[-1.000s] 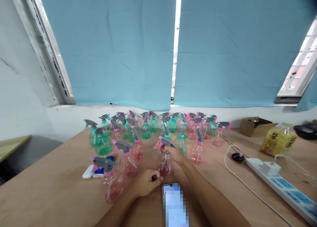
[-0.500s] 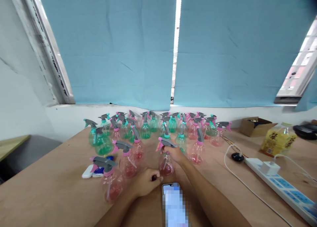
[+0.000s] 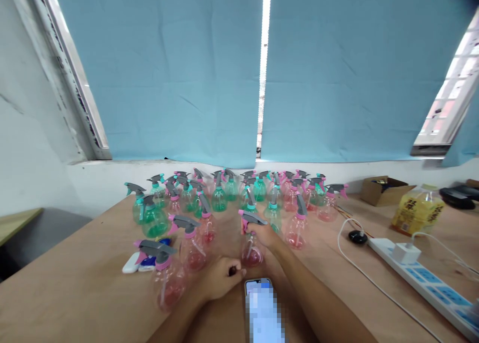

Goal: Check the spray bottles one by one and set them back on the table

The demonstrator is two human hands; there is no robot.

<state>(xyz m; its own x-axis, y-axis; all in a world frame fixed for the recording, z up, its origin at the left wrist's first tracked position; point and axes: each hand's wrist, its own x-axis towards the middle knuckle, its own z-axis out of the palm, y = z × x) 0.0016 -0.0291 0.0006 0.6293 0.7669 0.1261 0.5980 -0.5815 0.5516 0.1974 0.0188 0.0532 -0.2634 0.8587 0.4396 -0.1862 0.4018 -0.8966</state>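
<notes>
- The right hand (image 3: 264, 233) is wrapped around the neck of a pink spray bottle (image 3: 251, 248), fingers clamped just under its grey trigger head; the bottle stands upright on the bench (image 3: 75, 293), near the middle, in front of the crowd of other bottles.
- The left hand (image 3: 220, 278) rests on the bench just left of it, fingers curled together; whether they pinch something small and dark, the view does not tell.
- The hold is high on a light, nearly empty bottle, so a sideways tug would likely tip its base and knock the neighbouring pink bottle (image 3: 192, 245) on the left.
- A phone (image 3: 264, 308) lies flat just near of the bottle; a squeeze of the trigger or a dropped bottle could wet or strike it.
- The packed cluster of green and pink bottles (image 3: 224, 195) behind stands close enough that one toppling could bring down several.
- A power strip (image 3: 426, 280) lies to the right, apart from the hands; spray drifting that way would be a hazard.
</notes>
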